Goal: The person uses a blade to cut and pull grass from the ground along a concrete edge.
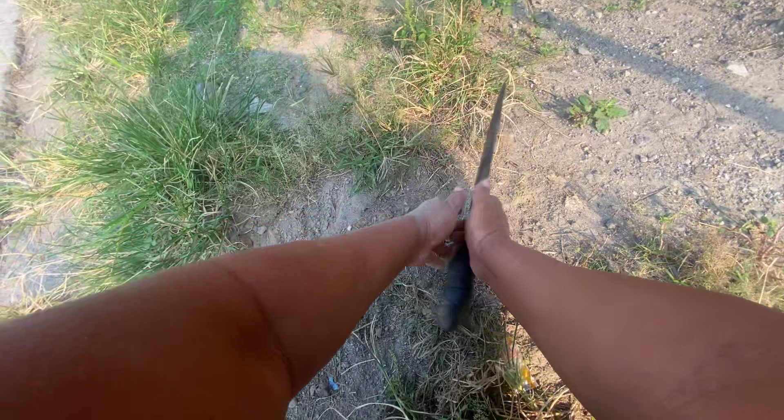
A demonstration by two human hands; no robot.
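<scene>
Item 1: long, narrow, dark metal blade [491, 138] with a dark handle [454, 289]. You hold it in both hands at once. The blade runs up and away from your grip, edge-on to the camera, its tip over the line where grass meets bare dirt. The handle end sticks out below your grip, toward you, and hangs above dry straw.

Item 2: your left hand [434, 228]. Its grip is closed on the tool where blade meets handle, thumb pointing up along the blade. It presses against your other hand.

Item 3: your right hand [487, 228]. Its grip is likewise closed on the same part of the tool, thumb up, touching the left hand. Both forearms stretch out from the bottom corners and meet at the grip.

Item 4: thick green grass clump [163, 158], well to the left of your grip.

Item 5: tuft of dry yellow-green grass [437, 69], beyond your grip, just left of the blade tip.

Item 6: small green broad-leaved weed [598, 111], beyond and to the right of your grip, on bare ground.

Item 7: grey-brown gravelly dirt ground [678, 150], to the right of your grip and below it.

Item 8: tiny blue scrap [332, 384], below your grip, near your left forearm, lying on the dirt.
</scene>
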